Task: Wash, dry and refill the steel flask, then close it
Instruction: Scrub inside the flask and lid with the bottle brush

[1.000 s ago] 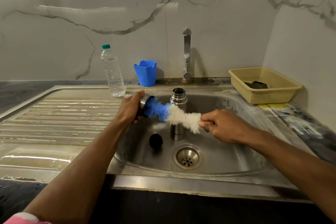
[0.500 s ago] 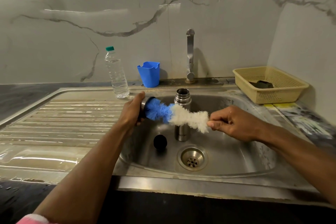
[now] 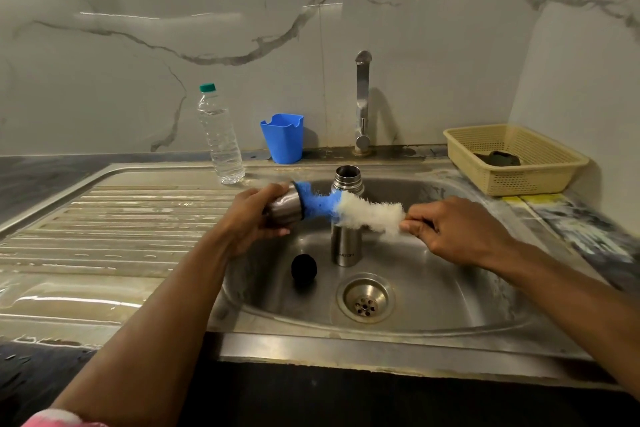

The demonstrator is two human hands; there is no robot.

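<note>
A steel cup-lid (image 3: 284, 209) is gripped in the left hand (image 3: 254, 215), its fingers curled round the shell, and it is held on its side above the left part of the sink (image 3: 450, 319) so that its open mouth faces right. A bottle brush (image 3: 349, 211) is pinched by its handle end in the right hand (image 3: 453, 232); the blue bristles are pushed into the lid's mouth while the white bristles remain outside, between the two hands. The lid appears to be held level with the brush so that the bristles can be driven straight in, and both are kept over the basin, presumably so that drips are caught.

The steel flask (image 3: 345, 218) is stood upright in the basin, just behind the brush, uncapped, with its open neck facing up. A small black stopper (image 3: 304, 269) is left on the basin floor to the near left of the flask, beside the drain (image 3: 365, 298). The tap (image 3: 362, 104) is seen at the far edge; no water is seen running.

On the tabletop at the far left a clear water bottle (image 3: 220, 139) with a green cap is kept, probably for the refill, with a blue plastic cup (image 3: 283, 142) to its right. A yellow basket (image 3: 519, 170) holding something dark is placed at the far right.

The washing step is judged to be in hand; drying, refilling and closing are not yet done.
</note>
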